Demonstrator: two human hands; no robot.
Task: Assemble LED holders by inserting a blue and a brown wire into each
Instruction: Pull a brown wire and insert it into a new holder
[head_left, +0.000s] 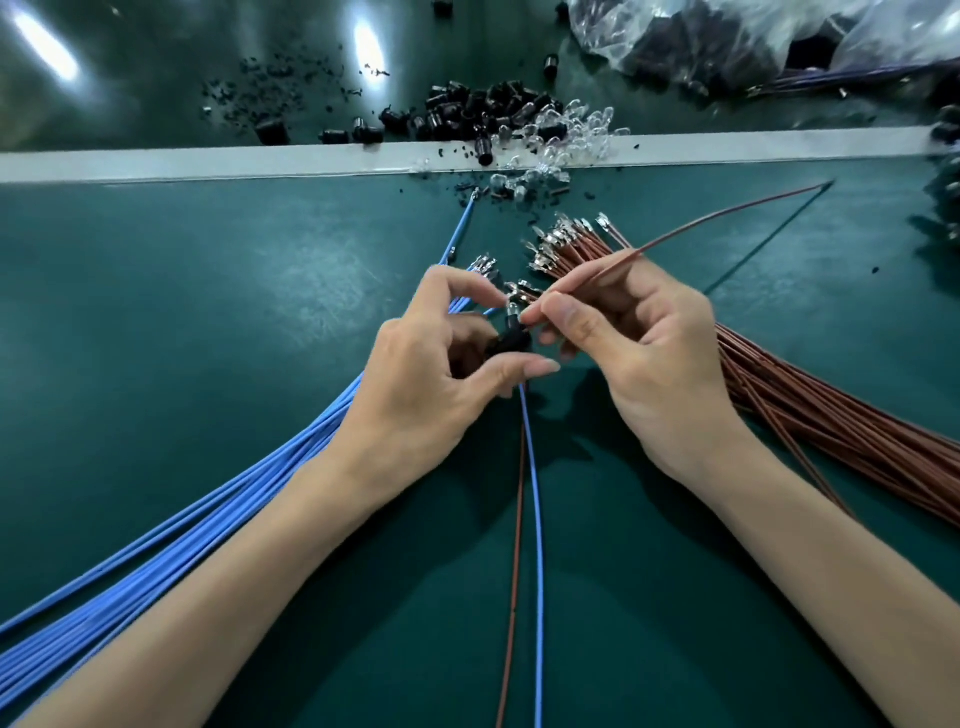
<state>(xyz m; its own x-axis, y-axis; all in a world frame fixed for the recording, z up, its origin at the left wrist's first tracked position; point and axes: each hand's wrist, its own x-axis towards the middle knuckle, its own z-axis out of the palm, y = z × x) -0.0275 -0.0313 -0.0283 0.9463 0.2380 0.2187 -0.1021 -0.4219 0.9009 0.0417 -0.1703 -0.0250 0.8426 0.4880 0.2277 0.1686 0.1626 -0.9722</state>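
My left hand (441, 364) grips a small black LED holder (511, 340) above the green mat. A blue wire (535, 519) and a brown wire (517, 545) hang from the holder toward me. My right hand (634, 353) pinches a brown wire (727, 213) near its metal terminal, its tip touching the top of the holder, and the wire's free length sticks up to the right. A bundle of blue wires (208, 519) fans out at left. At right lies a bundle of brown wires (831, 415), terminals pointing away.
A pile of black holders (483, 111) and clear LEDs (561, 130) lies beyond a pale strip (208, 161) across the table. Black scraps (270, 88) are scattered farther back. A clear plastic bag (753, 36) of parts fills the top right corner.
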